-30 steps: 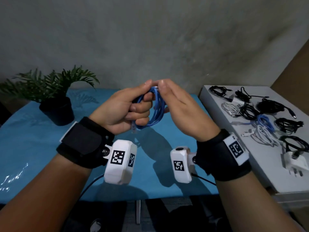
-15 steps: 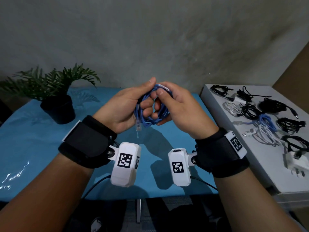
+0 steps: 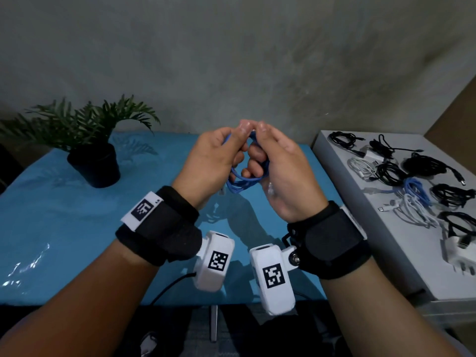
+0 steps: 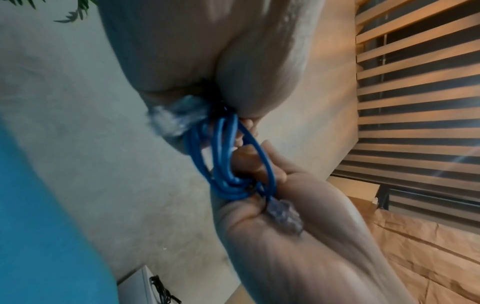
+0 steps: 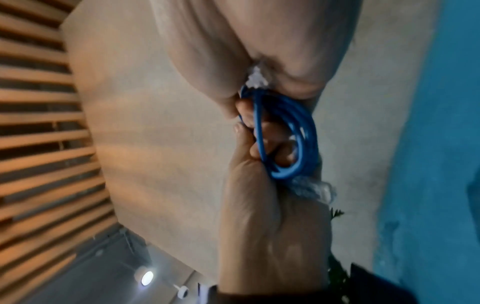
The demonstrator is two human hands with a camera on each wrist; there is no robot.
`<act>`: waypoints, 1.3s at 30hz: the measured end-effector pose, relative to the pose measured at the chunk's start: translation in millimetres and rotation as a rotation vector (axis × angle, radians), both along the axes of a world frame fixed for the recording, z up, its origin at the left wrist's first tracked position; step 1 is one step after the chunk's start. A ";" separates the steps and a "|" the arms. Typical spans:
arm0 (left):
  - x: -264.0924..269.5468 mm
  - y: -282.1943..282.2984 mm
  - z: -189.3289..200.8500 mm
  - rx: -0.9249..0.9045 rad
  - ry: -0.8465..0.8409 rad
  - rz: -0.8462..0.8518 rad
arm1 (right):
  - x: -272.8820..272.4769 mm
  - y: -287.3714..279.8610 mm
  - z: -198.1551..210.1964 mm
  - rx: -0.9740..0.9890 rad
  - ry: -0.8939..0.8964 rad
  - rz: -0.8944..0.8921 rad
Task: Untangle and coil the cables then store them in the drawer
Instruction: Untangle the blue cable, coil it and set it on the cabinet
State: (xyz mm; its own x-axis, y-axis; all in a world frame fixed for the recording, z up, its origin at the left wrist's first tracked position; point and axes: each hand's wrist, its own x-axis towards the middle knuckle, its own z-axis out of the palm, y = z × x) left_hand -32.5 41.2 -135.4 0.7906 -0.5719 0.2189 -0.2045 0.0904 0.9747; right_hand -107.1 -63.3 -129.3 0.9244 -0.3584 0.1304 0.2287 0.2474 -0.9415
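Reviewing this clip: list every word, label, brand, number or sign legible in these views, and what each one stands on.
No readable words, brands or numbers in any view.
Left wrist camera housing: black-and-white square marker code, no letters.
Right wrist camera housing: the same kind of marker code, no letters.
Left wrist strap: a marker tag, pattern only.
White charger plug: any print too small to read.
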 end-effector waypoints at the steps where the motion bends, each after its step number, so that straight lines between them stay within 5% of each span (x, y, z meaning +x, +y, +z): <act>1: 0.3 -0.7 -0.3 0.014 -0.008 0.002 | 0.1 1.8 1.1 0.103 -0.015 0.011; 10: 7.5 -0.7 -6.3 0.141 -0.111 0.008 | 2.6 4.8 -3.6 0.502 -0.082 0.084; 16: 14.1 6.8 -8.5 0.247 -0.039 -0.067 | 3.0 -5.6 -3.9 0.260 -0.012 0.070; 20: 21.7 21.4 -7.8 0.259 0.128 -0.223 | 2.6 -21.3 -0.7 0.261 0.004 0.070; 25: 32.5 33.8 -7.6 0.276 0.070 -0.412 | 0.9 -36.2 -0.3 0.315 -0.002 0.124; 33: 30.2 31.4 5.9 0.335 -0.002 -0.236 | -4.7 -47.1 3.2 -0.084 0.060 -0.019; 39: 20.1 28.2 9.9 0.279 0.092 -0.317 | -5.6 -49.7 4.4 -0.043 0.031 0.011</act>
State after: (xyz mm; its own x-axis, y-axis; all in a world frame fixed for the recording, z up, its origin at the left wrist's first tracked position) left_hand -12.4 69.4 -125.4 0.5749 -0.8171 -0.0419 -0.1199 -0.1348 0.9836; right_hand -112.7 -113.0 -125.0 0.9321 -0.3428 0.1169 0.1972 0.2094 -0.9578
